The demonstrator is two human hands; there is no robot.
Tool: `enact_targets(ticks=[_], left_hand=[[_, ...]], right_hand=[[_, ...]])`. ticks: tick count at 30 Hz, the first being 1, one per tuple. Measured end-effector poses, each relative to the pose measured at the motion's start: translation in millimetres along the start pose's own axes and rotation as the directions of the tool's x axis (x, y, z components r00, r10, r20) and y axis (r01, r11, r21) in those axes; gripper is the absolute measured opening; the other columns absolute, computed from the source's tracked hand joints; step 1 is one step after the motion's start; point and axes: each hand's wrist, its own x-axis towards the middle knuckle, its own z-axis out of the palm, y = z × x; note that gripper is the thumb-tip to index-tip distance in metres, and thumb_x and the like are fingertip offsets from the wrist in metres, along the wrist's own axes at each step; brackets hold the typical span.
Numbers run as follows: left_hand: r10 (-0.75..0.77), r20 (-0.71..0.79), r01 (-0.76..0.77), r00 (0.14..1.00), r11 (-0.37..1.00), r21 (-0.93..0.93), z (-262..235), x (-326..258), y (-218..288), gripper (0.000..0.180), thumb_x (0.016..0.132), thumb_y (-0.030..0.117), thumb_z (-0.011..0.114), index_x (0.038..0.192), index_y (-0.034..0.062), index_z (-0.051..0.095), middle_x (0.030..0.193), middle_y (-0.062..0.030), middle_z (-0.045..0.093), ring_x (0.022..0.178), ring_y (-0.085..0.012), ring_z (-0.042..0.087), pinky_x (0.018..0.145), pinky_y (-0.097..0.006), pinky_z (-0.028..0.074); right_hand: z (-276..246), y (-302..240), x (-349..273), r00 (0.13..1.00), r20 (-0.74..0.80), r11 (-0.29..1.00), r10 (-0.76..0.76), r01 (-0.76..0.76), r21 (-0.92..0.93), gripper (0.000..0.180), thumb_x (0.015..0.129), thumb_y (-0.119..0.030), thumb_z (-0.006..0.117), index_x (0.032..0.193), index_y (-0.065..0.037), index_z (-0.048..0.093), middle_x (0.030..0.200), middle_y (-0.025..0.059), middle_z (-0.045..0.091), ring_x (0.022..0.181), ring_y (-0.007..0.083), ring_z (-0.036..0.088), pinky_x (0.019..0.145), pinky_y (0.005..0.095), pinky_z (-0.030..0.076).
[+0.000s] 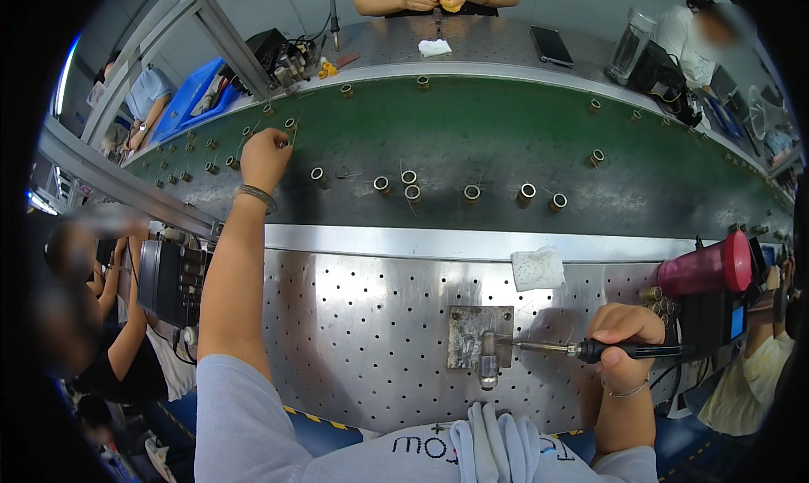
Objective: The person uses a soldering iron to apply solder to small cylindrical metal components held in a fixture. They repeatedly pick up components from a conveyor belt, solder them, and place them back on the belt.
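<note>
1. From my station I watch the green conveyor belt sweep across the far side, with small metal cylinders standing scattered on it
2. Nearer me lies the perforated metal bench
3. I see the right hand over the bench, fingers wrapped around the handle of a soldering iron, its tip pointing left
4. The left hand reaches over the belt, fingers drawn close together beside a ring-topped cylinder; I cannot tell whether they grip it
5. A square metal plate sits on the bench, near the iron's tip
6. A white pad lies at the bench's far edge
7. A short silver piece overhangs the plate's near edge
</note>
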Motion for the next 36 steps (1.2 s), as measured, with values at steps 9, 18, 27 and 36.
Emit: enact_targets(ticks=[9, 18, 27, 36], left_hand=[[0.486, -0.079, -0.474, 0.871, 0.783, -0.403, -28.2, -85.7, 120.8, 0.018, 0.07, 0.011, 0.075, 0.087, 0.0073, 0.07, 0.105, -0.0057, 0.06, 0.098, -0.0208, 0.054, 0.073, -0.029, 0.044], [0.485, -0.148, -0.507, 0.862, 0.815, -0.282, -3.8, -106.0, 128.1, 0.012, 0.067, 0.007, 0.075, 0.075, 0.0039, 0.066, 0.105, -0.0087, 0.058, 0.099, -0.0264, 0.053, 0.084, -0.035, 0.043], [0.756, 0.482, 0.587, 0.443, 0.162, -0.793, -60.5, -165.2, 191.1, 0.006, 0.079, 0.002, 0.071, 0.081, -0.0004, 0.067, 0.094, -0.0075, 0.063, 0.087, -0.0126, 0.057, 0.077, -0.026, 0.048], [0.842, 0.515, 0.819, 0.163, 0.175, -0.546, -46.1, -173.6, 204.0, 0.047, 0.073, -0.005, 0.072, 0.117, -0.0041, 0.055, 0.099, -0.0142, 0.067, 0.09, -0.0167, 0.063, 0.08, -0.026, 0.049]], right_hand=[[-4.6, 0.3, -3.6, 0.999, -0.019, 0.999, 0.043, -0.043, 0.005, 0.018, 0.07, -0.006, 0.077, 0.079, 0.002, 0.064, 0.068, 0.0094, 0.061, 0.059, 0.0172, 0.055, 0.053, 0.0268, 0.041], [-3.7, 5.9, 4.2, 1.0, -0.01, 0.999, 0.026, -0.026, -0.026, 0.013, 0.075, -0.004, 0.07, 0.081, 0.002, 0.061, 0.065, 0.0071, 0.059, 0.051, 0.0105, 0.05, 0.047, 0.022, 0.037], [0.2, 1.4, 4.2, 0.997, -0.075, 0.999, 0.036, -0.037, -0.012, 0.017, 0.077, -0.01, 0.072, 0.081, 0.001, 0.061, 0.064, 0.0062, 0.059, 0.05, 0.0093, 0.049, 0.046, 0.0207, 0.037], [0.9, -4.3, 0.5, 0.999, -0.048, 1.0, 0.025, -0.026, -0.008, 0.016, 0.074, -0.006, 0.073, 0.082, 0.001, 0.062, 0.069, 0.0078, 0.061, 0.057, 0.0125, 0.053, 0.052, 0.0229, 0.04]])
